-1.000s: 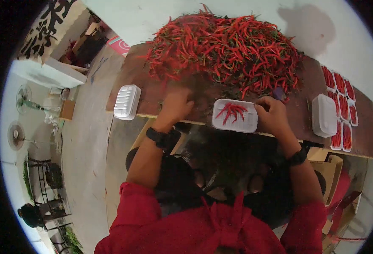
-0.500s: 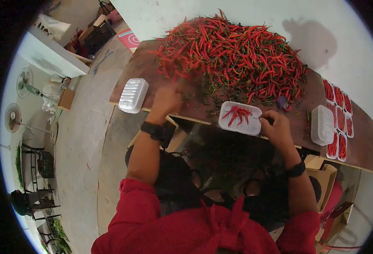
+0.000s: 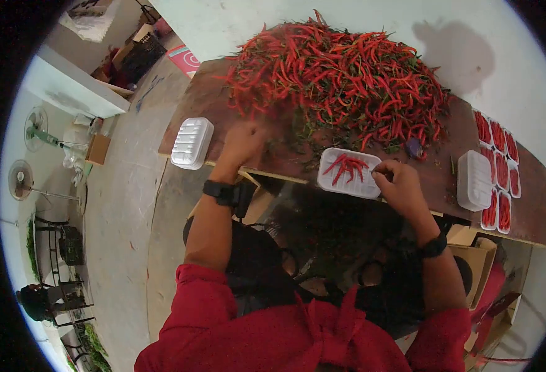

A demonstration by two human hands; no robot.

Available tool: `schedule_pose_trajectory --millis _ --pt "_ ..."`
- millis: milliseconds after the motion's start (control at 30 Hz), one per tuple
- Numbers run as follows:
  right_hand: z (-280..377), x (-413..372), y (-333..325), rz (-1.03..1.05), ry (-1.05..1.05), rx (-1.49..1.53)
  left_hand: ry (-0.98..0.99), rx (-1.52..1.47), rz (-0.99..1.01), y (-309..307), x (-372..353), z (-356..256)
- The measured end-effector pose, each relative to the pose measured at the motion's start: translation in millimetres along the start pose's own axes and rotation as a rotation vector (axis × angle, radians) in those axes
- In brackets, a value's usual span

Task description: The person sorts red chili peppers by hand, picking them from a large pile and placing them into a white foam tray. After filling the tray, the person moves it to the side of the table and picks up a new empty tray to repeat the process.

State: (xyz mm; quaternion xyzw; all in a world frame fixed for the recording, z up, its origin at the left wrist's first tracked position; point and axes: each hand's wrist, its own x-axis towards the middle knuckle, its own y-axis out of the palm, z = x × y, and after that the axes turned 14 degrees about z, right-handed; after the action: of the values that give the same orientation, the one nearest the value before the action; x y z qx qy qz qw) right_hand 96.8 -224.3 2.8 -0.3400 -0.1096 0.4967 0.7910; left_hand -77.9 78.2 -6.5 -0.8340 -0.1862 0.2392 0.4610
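A white foam tray (image 3: 328, 176) with several red chilli peppers (image 3: 347, 167) in it lies at the table's front edge. My right hand (image 3: 402, 188) is at the tray's right rim, thumb and forefinger pinched together; what is between them is too small to make out. My left hand (image 3: 243, 144) reaches over the tabletop at the near left edge of a big heap of red chillies (image 3: 341, 74). Its fingers are smeared, and whether they hold a chilli cannot be seen.
A stack of white trays (image 3: 192, 144) stands at the table's left edge, another stack (image 3: 474, 181) at the right. Beyond it lie several trays filled with chillies (image 3: 501, 175). A purple item (image 3: 414, 147) sits by the heap. Cardboard boxes (image 3: 476, 263) are under the table.
My right hand has shifted slightly left, its fingertips now over the tray's rim. The left hand stays by the heap with its fingers blurred. The view has turned a little.
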Motion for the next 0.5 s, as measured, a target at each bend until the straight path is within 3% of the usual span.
schedule_pose_trajectory --millis 167,233,367,433,500 --pt "-1 2 0 0.007 -0.015 -0.034 0.234 0.003 -0.050 27 18 -5" --pt "-6 3 2 -0.023 -0.048 -0.062 0.399 0.133 -0.132 35 15 -15" --pt "-13 2 3 -0.051 -0.011 -0.106 0.507 0.290 -0.078 42 19 -13" --pt "-15 2 2 -0.054 0.019 -0.141 0.400 0.146 0.492 25 12 -24" --pt "-14 2 1 -0.054 0.047 -0.172 0.371 0.064 0.485 21 7 -19"
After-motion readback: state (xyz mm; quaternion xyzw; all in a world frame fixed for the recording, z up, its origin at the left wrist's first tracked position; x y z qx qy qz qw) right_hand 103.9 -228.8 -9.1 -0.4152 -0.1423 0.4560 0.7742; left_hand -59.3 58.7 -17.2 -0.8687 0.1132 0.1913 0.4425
